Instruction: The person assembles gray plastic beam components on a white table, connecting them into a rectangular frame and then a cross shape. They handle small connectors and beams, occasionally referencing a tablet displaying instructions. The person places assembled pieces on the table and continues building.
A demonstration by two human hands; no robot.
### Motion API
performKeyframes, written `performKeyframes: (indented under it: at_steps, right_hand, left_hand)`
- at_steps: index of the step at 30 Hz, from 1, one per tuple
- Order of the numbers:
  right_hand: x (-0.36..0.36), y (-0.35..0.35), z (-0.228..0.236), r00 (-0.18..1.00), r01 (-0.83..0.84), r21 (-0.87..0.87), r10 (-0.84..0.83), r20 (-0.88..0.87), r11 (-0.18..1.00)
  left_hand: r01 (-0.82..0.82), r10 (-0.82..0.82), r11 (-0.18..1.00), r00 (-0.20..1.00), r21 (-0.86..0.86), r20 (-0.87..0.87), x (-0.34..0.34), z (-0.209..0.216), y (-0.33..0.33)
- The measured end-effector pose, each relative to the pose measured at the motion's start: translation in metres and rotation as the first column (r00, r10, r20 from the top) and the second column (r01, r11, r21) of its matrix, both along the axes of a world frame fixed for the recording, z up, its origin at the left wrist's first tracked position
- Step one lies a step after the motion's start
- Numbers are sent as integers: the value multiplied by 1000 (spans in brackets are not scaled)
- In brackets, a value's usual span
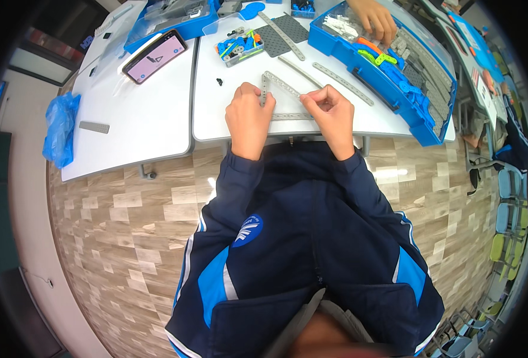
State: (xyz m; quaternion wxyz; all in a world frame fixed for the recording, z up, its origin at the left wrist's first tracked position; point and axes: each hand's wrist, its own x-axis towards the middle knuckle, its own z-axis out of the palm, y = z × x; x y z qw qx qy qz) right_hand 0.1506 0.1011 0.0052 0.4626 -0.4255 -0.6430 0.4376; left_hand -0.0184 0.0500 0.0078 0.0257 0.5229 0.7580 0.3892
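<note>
Pinching two-handed | left hand [249, 119] — closed on short grey strip [264, 89] | right hand [332, 116] — closed on slanted grey strip [283, 84], right end; long axis running up-left from that grip | near white table [213, 110] edge

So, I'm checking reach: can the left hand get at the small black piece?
Probably yes: the black piece lies beyond the left hand, bare table between, though that hand holds a grey strip.
</note>
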Motion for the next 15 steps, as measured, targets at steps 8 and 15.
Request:
performKeyframes:
  at_steps: [8,15]
  right_hand:
    - [3,-1,5,985,-31,55,21,170,998]
    - [5,-2,7,969,-88,342,1,248,935]
  left_hand:
    - [-25,33,979,999,203,-34,13,-6,0]
    - [-49,66,957,997,287,-50,16,-11,6]
